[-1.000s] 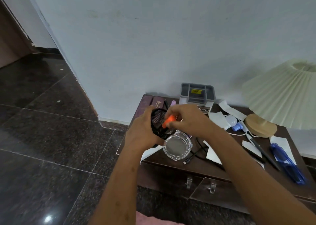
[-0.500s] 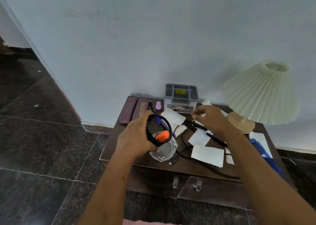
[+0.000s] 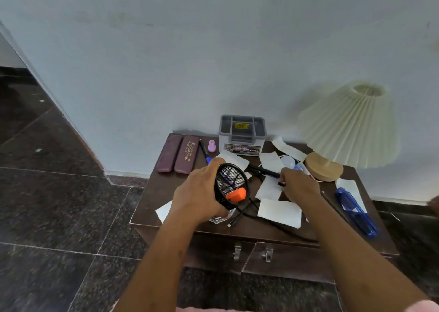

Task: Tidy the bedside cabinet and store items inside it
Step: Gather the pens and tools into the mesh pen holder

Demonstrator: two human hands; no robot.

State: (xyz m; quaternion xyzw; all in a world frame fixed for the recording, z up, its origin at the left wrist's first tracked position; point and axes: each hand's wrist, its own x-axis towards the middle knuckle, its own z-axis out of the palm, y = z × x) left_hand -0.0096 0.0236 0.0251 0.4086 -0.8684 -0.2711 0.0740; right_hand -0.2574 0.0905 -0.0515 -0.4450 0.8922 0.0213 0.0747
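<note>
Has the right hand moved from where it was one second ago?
Yes. The right hand left the mesh cup held by the left hand and went right, toward the wooden lamp base, where it pinches a black pen.

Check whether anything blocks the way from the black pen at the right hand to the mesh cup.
Nothing visible does. The right hand pinches the end of the black pen; the left hand holds the mesh cup tilted, mouth facing it. Only flat paper and a black cable lie beneath.
</note>
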